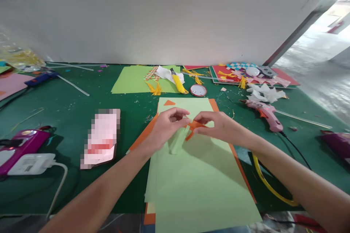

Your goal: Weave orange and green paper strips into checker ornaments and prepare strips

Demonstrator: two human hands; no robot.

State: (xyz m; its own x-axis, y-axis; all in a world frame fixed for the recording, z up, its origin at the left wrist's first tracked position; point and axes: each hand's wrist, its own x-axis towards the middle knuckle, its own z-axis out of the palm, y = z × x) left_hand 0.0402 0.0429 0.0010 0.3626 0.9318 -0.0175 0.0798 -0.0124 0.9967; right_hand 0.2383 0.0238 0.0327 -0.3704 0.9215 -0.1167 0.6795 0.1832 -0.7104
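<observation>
My left hand [168,125] is pinched at the upper end of a folded light green paper strip [178,141], which slants down toward me. Facing it closely, my right hand [214,125] has thumb and fingers closed on a small orange paper piece [194,125]. The orange piece meets the top of the strip between both sets of fingertips; the exact join is hidden. Beneath both hands lies a stack of light green paper sheets [202,189], with orange sheets [242,169] showing at its edges. A small orange paper scrap [169,102] rests near its far edge.
A pink glue gun [269,114] lies at right, beside a yellow ring [266,182]. On the left are a phone [102,134], a purple power strip [30,142] and a blue glue gun [42,78]. A yellow cutter [179,82] and round lid [198,90] lie beyond the stack.
</observation>
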